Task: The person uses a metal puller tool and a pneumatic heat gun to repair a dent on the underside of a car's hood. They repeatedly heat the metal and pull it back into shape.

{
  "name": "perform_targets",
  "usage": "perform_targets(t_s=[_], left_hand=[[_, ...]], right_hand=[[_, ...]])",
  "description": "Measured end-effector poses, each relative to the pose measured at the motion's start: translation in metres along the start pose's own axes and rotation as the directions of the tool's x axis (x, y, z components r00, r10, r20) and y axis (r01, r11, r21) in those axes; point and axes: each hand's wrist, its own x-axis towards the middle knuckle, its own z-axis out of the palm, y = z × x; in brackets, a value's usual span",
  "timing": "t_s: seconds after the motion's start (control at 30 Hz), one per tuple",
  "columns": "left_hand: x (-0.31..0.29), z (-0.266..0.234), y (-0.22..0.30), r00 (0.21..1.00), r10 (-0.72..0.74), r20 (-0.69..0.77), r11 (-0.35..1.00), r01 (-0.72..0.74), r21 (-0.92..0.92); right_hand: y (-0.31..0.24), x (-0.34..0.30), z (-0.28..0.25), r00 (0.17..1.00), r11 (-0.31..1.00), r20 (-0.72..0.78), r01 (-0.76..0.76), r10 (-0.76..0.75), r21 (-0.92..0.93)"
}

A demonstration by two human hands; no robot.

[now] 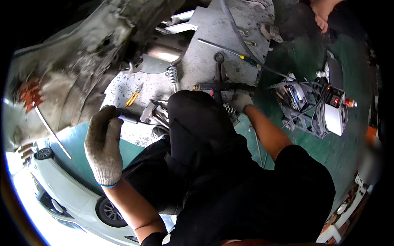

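Observation:
My left hand (103, 147), in a knitted work glove, is raised at the left, its fingers closed on a dark cylindrical tool (128, 116) with a silvery part. Below it on the grey sheet (123, 88) are yellow-handled pliers (134, 96) and a metal clamp-like part (152, 114). My right hand (241, 101), also gloved, reaches down beside my knee, close to a coil spring (229, 109) and a black cross-shaped tool (225, 86); its fingers are mostly hidden. Another spring (172, 74) with a rod stands beyond my knee.
A long screwdriver (230, 52) lies farther off on the sheet, near a hose (236, 30). A dirty vehicle underside (74, 61) fills the upper left. At right stands a cart (308, 104) with cables and a device. Another person's hand (322, 14) shows top right; a white car (78, 184) is lower left.

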Motion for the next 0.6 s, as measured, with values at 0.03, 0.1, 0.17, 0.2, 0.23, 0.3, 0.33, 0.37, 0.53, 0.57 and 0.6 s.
perform_targets(t_s=[0.03, 0.1, 0.17, 0.2, 0.23, 0.3, 0.33, 0.37, 0.53, 0.57, 0.6], left_hand=[[0.003, 0.004, 0.000, 1.000, 0.015, 0.007, 1.000, -0.015, -0.001], [0.006, 0.008, -0.001, 0.999, 0.036, -0.005, 0.999, -0.036, 0.002], [0.011, 0.007, -0.005, 0.989, 0.147, -0.034, 0.989, -0.147, 0.005], [0.014, 0.007, -0.002, 0.986, 0.154, -0.064, 0.982, -0.160, -0.098], [0.017, 0.006, 0.000, 0.983, 0.156, -0.096, 0.965, -0.172, -0.197], [0.027, -0.013, -0.021, 0.986, 0.164, -0.031, 0.910, -0.163, -0.382], [0.033, -0.020, -0.026, 0.981, 0.194, 0.013, 0.792, -0.149, -0.593], [0.037, -0.025, -0.027, 0.971, 0.233, 0.048, 0.630, -0.113, -0.769], [0.028, -0.022, -0.022, 0.914, 0.364, -0.180, 0.260, -0.286, -0.922], [0.027, -0.032, -0.026, 0.916, 0.341, -0.211, 0.206, -0.292, -0.934], [0.026, -0.037, -0.028, 0.919, 0.319, -0.231, 0.149, -0.289, -0.946]], right_hand=[[0.005, -0.005, 0.023, 0.999, 0.996, 0.010, 0.035, -0.034, -0.084], [-0.002, -0.008, 0.045, 0.998, 0.987, 0.019, 0.064, -0.062, -0.145], [-0.023, -0.013, 0.046, 1.000, 0.995, -0.003, 0.026, -0.026, -0.095], [-0.021, -0.006, 0.057, 0.997, 0.987, -0.041, 0.063, -0.070, -0.149], [-0.021, 0.005, 0.064, 0.999, 0.988, 0.002, 0.046, -0.046, -0.150], [-0.024, 0.026, 0.073, 0.996, 0.988, 0.089, 0.021, -0.007, -0.152], [-0.030, 0.029, 0.066, 0.990, 0.991, 0.139, 0.039, -0.021, -0.129], [-0.033, 0.029, 0.057, 0.981, 0.993, 0.188, 0.057, -0.036, -0.106], [-0.038, 0.018, 0.026, 0.975, 0.997, 0.206, 0.082, -0.082, 0.012], [-0.035, 0.023, 0.032, 0.986, 0.993, 0.129, 0.094, -0.103, 0.070], [-0.028, 0.029, 0.043, 0.993, 0.986, 0.048, 0.099, -0.107, 0.132]])
